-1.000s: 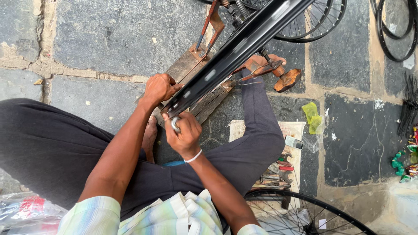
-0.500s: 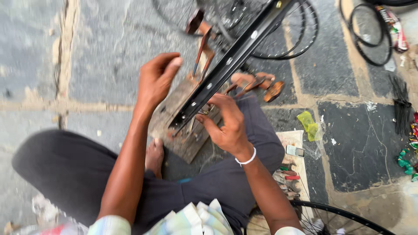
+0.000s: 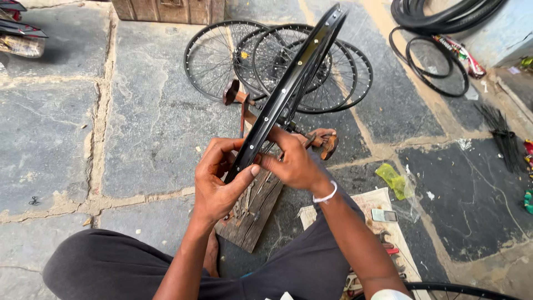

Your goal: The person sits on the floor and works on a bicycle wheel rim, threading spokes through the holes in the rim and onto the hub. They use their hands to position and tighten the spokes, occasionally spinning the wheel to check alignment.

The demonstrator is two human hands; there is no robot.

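The ground is a floor (image 3: 150, 128) of large grey stone slabs with sandy, cracked joints, outdoors by the look of the light, and a blue-painted wall (image 3: 513, 28) rises at 2 o'clock. A person sits on it in dark trousers, both hands meeting near the middle of the view on one black bicycle rim (image 3: 288, 91), which stands on edge and slants from the hands up toward 1 o'clock. The left hand (image 3: 219, 183) has its grip closed on the rim's lower end, thumb pressed against the metal; the right hand (image 3: 294, 161), with a white band at the wrist, pinches the same rim just beside it, fingers closed on it. Under the hands lies one worn wooden board (image 3: 252, 216), with a rusty metal stand (image 3: 241, 103) rising behind the rim. At 12 o'clock three spoked wheels (image 3: 222, 55) lie flat and overlapping. At 2 o'clock there are black tyres (image 3: 433, 16) stacked by the wall and two loose black hoops (image 3: 430, 69). A bundle of spokes (image 3: 502, 136) lies at 3 o'clock, one green scrap (image 3: 391, 178) and a mat with small tools (image 3: 383, 214) at 4 o'clock, and a wooden box (image 3: 166, 10) at 11 o'clock. The widest bare stretch of floor runs from 8 to 10 o'clock; the right side is crowded.
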